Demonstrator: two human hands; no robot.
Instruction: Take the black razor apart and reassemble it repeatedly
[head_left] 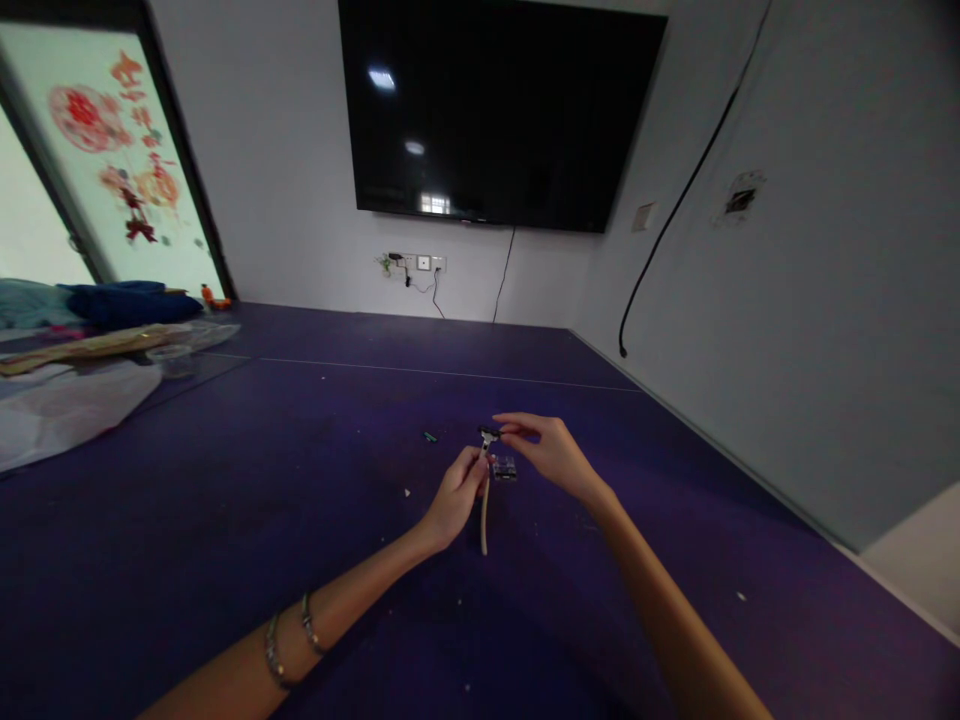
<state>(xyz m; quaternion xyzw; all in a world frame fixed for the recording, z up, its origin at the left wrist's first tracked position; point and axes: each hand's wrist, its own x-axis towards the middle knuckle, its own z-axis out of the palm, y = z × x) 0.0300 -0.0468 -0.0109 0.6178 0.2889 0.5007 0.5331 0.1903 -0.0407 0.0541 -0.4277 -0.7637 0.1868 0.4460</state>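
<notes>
A razor [484, 520] with a pale, slender handle is in my left hand [455, 494], whose fingers are wrapped round its neck. The lower end of the handle sticks out below the fist. At the top sits the dark razor head [488, 432], facing away from me. My right hand [551, 452] pinches the right end of that head between thumb and fingers. Just beneath the fingers lies a small clear plastic case [505, 468], partly beside the left hand. A small dark green blade cartridge [430, 437] rests on the surface to the left.
The purple surface [300, 520] carries small white scraps [407, 492]. Plastic sheeting [82, 405], a clear cup [172, 360] and dark blue cloth [131, 303] lie at the far left. A television [502, 110] hangs on the wall, and a black cable [675, 205] dangles at the right.
</notes>
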